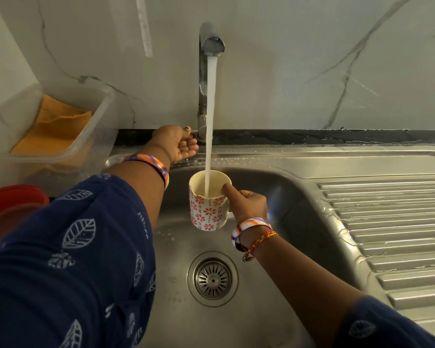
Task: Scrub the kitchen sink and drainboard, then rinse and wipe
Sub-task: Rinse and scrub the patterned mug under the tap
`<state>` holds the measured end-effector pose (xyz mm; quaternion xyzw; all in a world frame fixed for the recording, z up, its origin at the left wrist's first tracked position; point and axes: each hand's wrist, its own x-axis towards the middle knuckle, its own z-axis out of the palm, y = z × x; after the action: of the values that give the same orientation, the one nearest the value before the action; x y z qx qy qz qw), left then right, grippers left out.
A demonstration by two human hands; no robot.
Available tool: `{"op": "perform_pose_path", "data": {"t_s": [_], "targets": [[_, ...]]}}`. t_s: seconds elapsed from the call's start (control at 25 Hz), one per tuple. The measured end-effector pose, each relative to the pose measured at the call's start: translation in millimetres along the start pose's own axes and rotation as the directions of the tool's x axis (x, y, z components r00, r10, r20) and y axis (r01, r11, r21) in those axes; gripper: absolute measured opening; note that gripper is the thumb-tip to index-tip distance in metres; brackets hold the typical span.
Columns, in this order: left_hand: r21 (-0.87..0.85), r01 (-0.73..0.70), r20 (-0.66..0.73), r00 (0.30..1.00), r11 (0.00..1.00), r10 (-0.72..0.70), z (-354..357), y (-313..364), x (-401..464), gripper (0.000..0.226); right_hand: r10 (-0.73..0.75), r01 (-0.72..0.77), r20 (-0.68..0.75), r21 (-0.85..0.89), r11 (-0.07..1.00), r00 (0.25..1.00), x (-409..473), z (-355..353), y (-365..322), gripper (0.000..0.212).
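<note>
Right hand (249,205): grips mug (207,209) by handle, thumb over rim, under running tap (206,79) to fill.
Left hand (180,144): fingers curled at tap base, probably regulating flow.
Sink (274,187): below both hands, awaiting rinse.

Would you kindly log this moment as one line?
left hand grips tap lever | right hand holds mug under running tap | sink wet

Filling a mug under the running tap

The right hand (249,204) grips a flower-patterned mug (207,207) over the steel sink (274,194), thumb on its rim, while water from the tap (206,71) pours in; the left hand (178,144) holds the tap's base lever.
</note>
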<state>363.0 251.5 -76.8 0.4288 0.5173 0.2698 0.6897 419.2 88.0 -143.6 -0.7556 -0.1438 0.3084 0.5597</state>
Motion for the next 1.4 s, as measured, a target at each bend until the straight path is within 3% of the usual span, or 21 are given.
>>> {"op": "perform_pose_path", "data": {"t_s": [1.08, 1.4], "targets": [[0.118, -0.004, -0.065, 0.998, 0.993, 0.012, 3, -3, -16, 0.028, 0.008, -0.008, 0.01, 0.015, 1.0, 1.0, 10, 2, 18, 0.031], [0.093, 0.009, -0.03, 1.0, 0.996, -0.007, -2, -4, -16, 0.022, -0.001, 0.001, 0.008, -0.059, 0.998, 1.0, 14, 0, 34, 0.034]]}}
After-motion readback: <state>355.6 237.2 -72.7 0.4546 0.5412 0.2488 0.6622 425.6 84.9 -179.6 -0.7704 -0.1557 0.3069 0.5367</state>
